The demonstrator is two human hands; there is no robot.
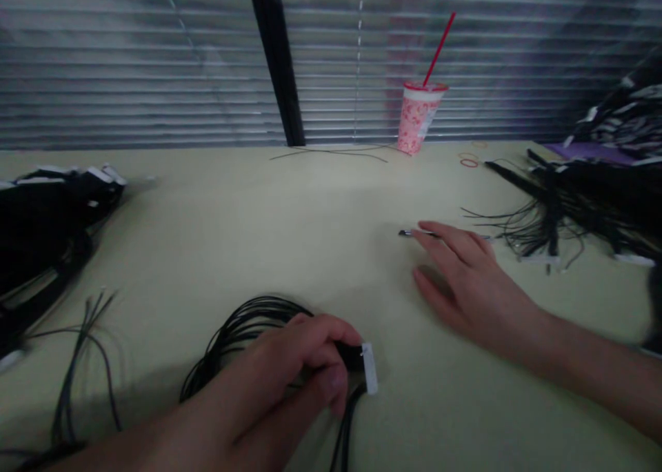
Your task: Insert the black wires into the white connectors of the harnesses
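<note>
My left hand [305, 372] is closed round a bundle of black wires [248, 323], close to the white connector [369, 368] at the bundle's end. From there the wires loop back over the tabletop behind the hand, and a few run down past the bottom edge of the picture. My right hand [460, 279] hovers low over the table with thumb and fingers apart. Under its fingertips lies a slim pen-like tool [405, 232] with a dark tip; the fingers cover most of its length, and its exact kind cannot be made out.
Black wire bundles with white connectors [106, 175] lie at the left. More dark cables [548, 203] are heaped at the right. A pink cup [414, 120] with a red straw stands by the window blinds, near rubber bands [469, 162] and thin loose wires [336, 152].
</note>
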